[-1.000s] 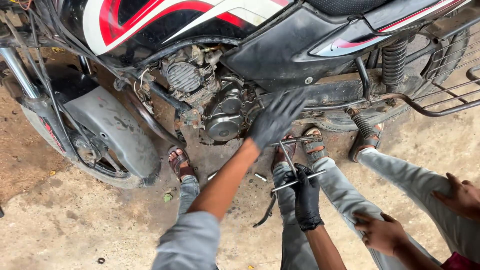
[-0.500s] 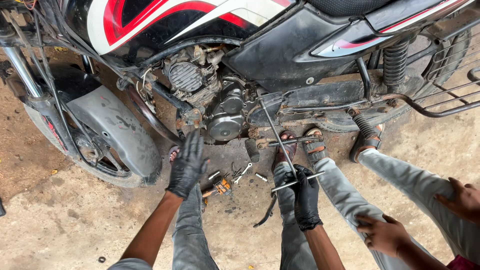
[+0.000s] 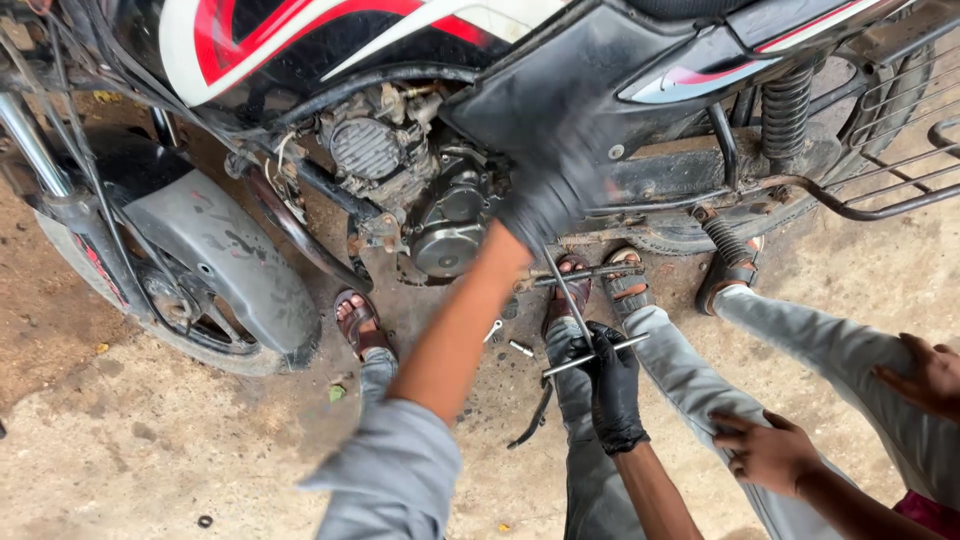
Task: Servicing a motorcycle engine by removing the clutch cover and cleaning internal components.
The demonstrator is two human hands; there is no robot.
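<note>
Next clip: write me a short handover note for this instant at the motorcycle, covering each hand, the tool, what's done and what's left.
Left hand: black-gloved, blurred, up at the engine side; grip unclear.
Right hand: black-gloved, closed on the T-handle wrench, whose shaft runs up toward the frame beneath the engine.
Small metal parts lie on the ground between the sandalled feet.
A second person's bare hands rest on their knees, right.
Done and left: cannot tell from this view.

The dusty concrete floor [image 3: 120, 440] is under me. My sandalled foot [image 3: 358, 322] rests on it beside the motorcycle's front wheel [image 3: 190, 300]. A few small metal bits [image 3: 520, 348] lie loose, a small dark ring [image 3: 204, 521] sits nearer me.
</note>
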